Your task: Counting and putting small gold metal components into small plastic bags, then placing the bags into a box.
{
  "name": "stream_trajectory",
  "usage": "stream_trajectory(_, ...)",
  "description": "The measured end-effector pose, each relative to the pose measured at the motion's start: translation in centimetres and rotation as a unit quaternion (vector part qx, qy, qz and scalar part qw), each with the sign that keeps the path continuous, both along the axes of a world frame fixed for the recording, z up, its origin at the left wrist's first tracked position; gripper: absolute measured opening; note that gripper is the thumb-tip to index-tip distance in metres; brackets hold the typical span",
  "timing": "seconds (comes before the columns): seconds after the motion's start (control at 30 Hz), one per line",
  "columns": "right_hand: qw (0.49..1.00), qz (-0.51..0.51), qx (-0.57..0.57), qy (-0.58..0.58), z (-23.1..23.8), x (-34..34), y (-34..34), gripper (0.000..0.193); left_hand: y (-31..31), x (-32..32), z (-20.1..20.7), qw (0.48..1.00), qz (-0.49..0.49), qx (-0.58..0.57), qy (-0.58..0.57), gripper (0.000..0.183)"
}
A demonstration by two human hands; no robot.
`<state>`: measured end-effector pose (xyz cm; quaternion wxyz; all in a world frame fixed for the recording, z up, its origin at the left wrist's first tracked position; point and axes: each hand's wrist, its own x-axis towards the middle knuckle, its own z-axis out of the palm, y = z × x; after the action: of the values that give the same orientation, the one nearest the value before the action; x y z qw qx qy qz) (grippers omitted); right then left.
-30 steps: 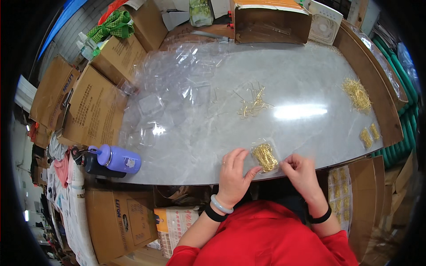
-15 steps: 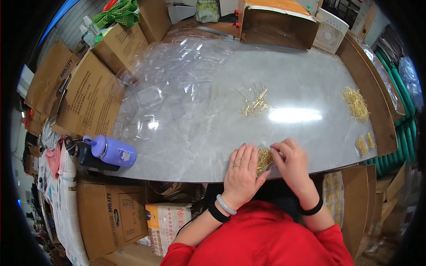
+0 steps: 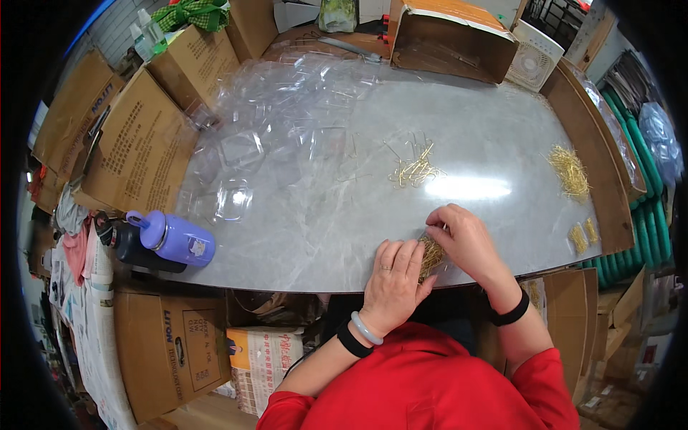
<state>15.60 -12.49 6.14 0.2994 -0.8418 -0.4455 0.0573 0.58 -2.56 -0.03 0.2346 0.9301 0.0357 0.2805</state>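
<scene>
Near the table's front edge lies a small clear package of gold wire hooks, partly covered by my hands. My left hand rests along its left side, fingers together, thumb at the near end, steadying it. Curled over its far right corner, my right hand has its fingers pinched together; what lies between the fingertips is hidden. Beyond my hands lies a loose heap of gold hooks. A bigger pile of gold hooks is at the right, with two small filled packages nearer me.
Many clear plastic boxes spread over the grey table's left and far side. A purple bottle and a black bottle stand at the left edge. An open carton and a white fan are at the back.
My right hand has shifted a little away from me and turned over the package's far corner. My left hand stays on the package, and the view has tilted slightly.
</scene>
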Motion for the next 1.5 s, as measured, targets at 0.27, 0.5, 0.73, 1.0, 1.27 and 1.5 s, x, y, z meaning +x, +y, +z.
stream_trajectory(0.27,0.986,-0.059,0.008,0.158,-0.7,0.6,-1.1,0.015,-0.1,0.1,-0.3,1.000,0.000,0.003,0.000,0.057)
stream_trajectory(0.5,0.997,-0.029,0.019,0.073,-1.0,1.2,-1.3,0.016,-0.1,0.1,-0.2,1.000,0.000,0.009,0.000,0.058)
stream_trajectory(0.73,0.979,-0.113,0.101,0.134,-2.9,-2.5,-2.3,0.013,-0.2,0.1,-0.5,1.000,0.004,-0.001,0.005,0.060)
stream_trajectory(1.0,0.991,-0.020,0.087,-0.097,-2.6,-2.5,-2.7,0.005,-0.2,0.1,-0.4,1.000,0.008,0.003,0.011,0.061)
stream_trajectory(1.27,0.994,-0.082,0.068,0.020,-1.9,-3.7,-5.3,0.013,-0.1,0.1,-0.6,1.000,0.012,-0.013,0.005,0.052)
stream_trajectory(1.5,0.988,-0.118,0.092,0.025,-2.5,-3.9,-4.7,0.008,0.0,0.0,-0.6,0.999,0.020,-0.014,-0.025,0.051)
